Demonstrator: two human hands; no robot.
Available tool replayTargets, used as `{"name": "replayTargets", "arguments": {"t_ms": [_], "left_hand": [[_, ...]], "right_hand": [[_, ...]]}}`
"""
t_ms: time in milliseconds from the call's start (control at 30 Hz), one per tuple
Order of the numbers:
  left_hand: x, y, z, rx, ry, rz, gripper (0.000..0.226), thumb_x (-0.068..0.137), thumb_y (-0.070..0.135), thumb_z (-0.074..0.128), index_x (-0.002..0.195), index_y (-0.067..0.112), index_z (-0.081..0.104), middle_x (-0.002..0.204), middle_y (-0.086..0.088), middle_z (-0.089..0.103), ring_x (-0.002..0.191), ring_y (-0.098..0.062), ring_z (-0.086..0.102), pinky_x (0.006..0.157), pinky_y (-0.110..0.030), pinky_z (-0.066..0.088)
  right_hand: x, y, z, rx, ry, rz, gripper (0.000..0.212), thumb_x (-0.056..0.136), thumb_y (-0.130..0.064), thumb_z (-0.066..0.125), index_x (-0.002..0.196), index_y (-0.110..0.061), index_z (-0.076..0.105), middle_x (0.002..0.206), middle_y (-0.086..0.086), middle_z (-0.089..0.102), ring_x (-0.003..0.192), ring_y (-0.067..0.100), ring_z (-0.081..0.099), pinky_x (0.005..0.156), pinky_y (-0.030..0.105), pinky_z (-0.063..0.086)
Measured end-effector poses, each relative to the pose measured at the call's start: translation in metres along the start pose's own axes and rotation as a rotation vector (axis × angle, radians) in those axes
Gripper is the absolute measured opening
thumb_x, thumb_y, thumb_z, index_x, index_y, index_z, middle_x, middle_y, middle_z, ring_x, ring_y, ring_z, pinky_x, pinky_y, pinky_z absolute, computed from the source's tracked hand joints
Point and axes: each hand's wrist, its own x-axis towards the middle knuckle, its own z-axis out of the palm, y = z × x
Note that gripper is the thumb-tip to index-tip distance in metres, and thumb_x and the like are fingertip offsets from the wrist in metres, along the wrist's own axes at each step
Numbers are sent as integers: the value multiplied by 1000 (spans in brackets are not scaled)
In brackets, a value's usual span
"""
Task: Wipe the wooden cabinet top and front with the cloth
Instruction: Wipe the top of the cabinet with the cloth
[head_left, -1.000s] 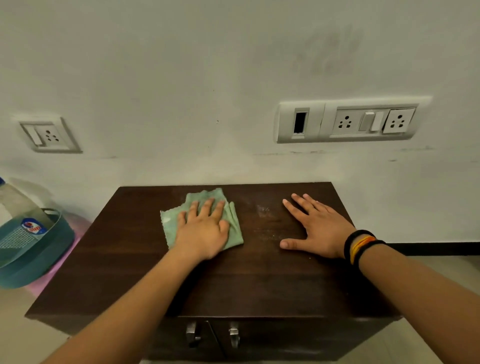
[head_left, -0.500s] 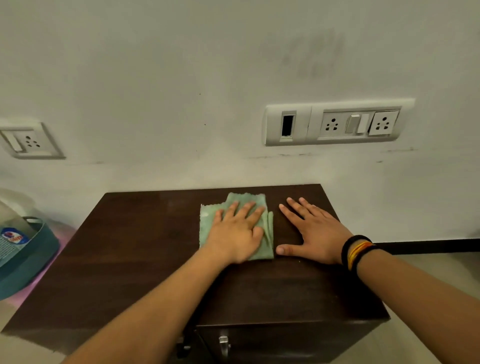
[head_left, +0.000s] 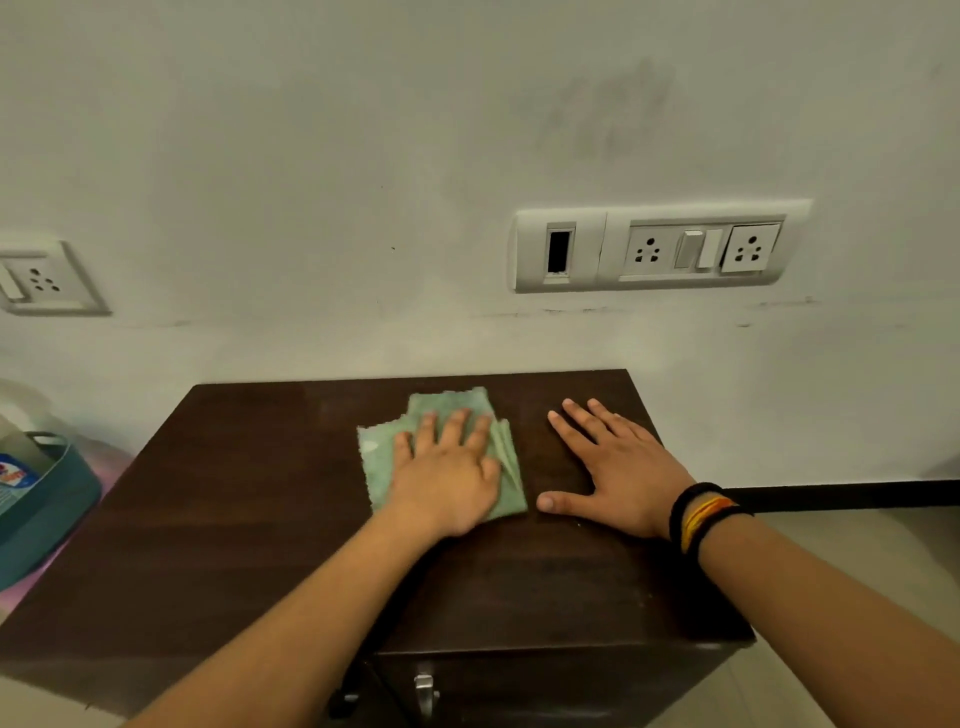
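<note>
The dark wooden cabinet (head_left: 218, 519) stands against a white wall, its top filling the middle of the view. A light green cloth (head_left: 382, 457) lies flat on the top, slightly right of centre. My left hand (head_left: 447, 478) presses down on the cloth with fingers spread. My right hand (head_left: 613, 467) rests flat and empty on the bare wood just right of the cloth, with black and orange bands on its wrist. The cabinet front shows at the bottom with a metal handle (head_left: 425, 691).
A teal basket (head_left: 47, 509) holding a cleaner bottle (head_left: 13, 475) sits on something pink to the cabinet's left. Socket panels are on the wall, one above the cabinet (head_left: 660, 249) and one at far left (head_left: 41, 280). Tiled floor lies to the right.
My left hand slid the cloth rightward across the top until it lay beside my right hand, then drew it slightly back left. My right hand stayed in place.
</note>
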Motion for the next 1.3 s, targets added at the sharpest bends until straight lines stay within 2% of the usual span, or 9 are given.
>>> {"name": "replayTargets", "arguments": {"t_ms": [100,300,467,633,800,900,1000,1133,1300], "left_hand": [[26,30,-2,-21,-16,230,60,100,44,21,158,39,9,169,7,7,155,-25,2,123,-56,4],[25,2,-1,0,19,-36,62,99,46,19,159,35,10,169,1,8,155,-29,3,121,-57,5],[56,54,-8,12,-47,309,60,102,45,20,159,36,7,169,7,5,156,-24,-1,123,-56,3],[42,52,1,-32,-4,-26,63,100,47,20,160,32,9,169,-1,5,155,-31,0,121,-58,3],[50,86,3,1,-26,302,61,101,46,22,160,36,7,169,6,3,155,-24,-1,123,-56,1],[82,68,-5,-12,-54,158,60,100,46,20,159,39,10,169,7,5,156,-24,1,123,-55,4],[44,74,9,-16,-15,80,61,100,47,19,160,35,9,169,3,4,155,-29,0,122,-57,3],[62,108,6,-2,-22,337,59,102,44,20,160,35,8,169,6,5,155,-24,1,123,-55,3],[65,108,7,-28,-18,76,61,101,45,18,160,32,8,170,3,4,155,-28,0,122,-56,3]], "right_hand": [[2,-1,1,-9,23,-21,118,66,-101,11,160,-32,-8,169,-5,-10,155,18,-10,125,40,2],[0,8,0,-5,-5,-53,111,69,-100,11,159,-38,-9,169,-10,-12,155,14,-10,125,39,2],[2,15,0,20,53,-37,114,74,-92,-5,161,-19,-4,170,0,-6,155,14,-5,125,33,2],[-5,21,4,34,48,-38,111,72,-93,-7,161,-27,-2,170,-5,-5,155,12,-4,126,35,5],[-12,44,6,84,77,-32,114,72,-92,-12,161,-22,-1,170,-3,-4,155,11,-4,125,31,3],[-14,45,10,91,89,-9,112,73,-90,-11,161,-23,0,170,-5,-4,155,11,-4,125,32,3],[-16,44,19,273,146,7,117,70,-92,-14,161,-24,10,168,-10,3,155,9,-3,124,28,1],[-10,46,23,823,290,95,121,66,-98,-1,160,-23,17,168,-9,11,148,-3,0,115,16,-1],[-15,41,26,985,306,129,127,61,-101,2,159,-23,22,167,-12,15,146,-8,-2,109,8,-1]]}}
